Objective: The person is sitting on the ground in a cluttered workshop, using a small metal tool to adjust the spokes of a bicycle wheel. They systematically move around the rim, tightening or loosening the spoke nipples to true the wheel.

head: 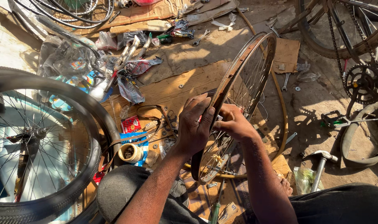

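My left-hand fingers (205, 114) and right-hand fingers (223, 123) clench the rusty bicycle rim (243, 74) standing upright between my knees, where a slip could, I judge, scrape skin or topple it onto the hammer (321, 164).

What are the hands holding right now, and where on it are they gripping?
Both hands grip a bare bicycle wheel standing on edge, at its rusty rim. The left hand wraps the rim's near edge; the right hand holds it just beside, on the spoke side.
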